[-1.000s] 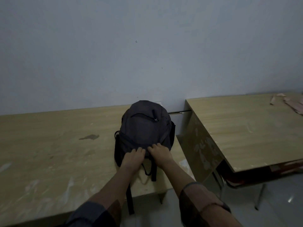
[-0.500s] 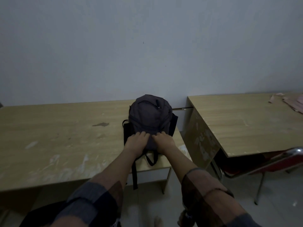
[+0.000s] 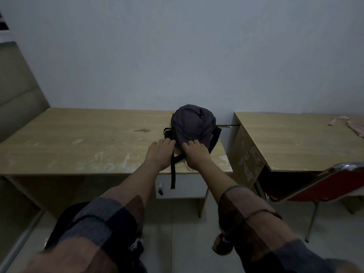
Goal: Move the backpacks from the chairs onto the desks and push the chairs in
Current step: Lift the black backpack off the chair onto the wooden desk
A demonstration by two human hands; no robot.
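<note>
A dark grey backpack (image 3: 192,126) stands upright near the right end of the left wooden desk (image 3: 78,142), close to the wall. My left hand (image 3: 160,154) touches its lower left edge with the fingers stretched out. My right hand (image 3: 195,154) rests against its lower front, fingers laid on the fabric. One black strap (image 3: 173,178) hangs over the desk's front edge. A red chair with a chrome frame (image 3: 332,184) stands partly out from the right desk (image 3: 295,142).
A narrow gap separates the two desks. Keys hang from a drawer lock (image 3: 160,191) under the left desk. Loose papers (image 3: 354,128) lie at the right desk's far end. A padded beige panel (image 3: 15,85) leans at the left. Tiled floor lies below.
The view has pulled back and down from the desk, and my arms are stretched farther out. Both hands stay at the backpack's base; the red chair has come into view.
</note>
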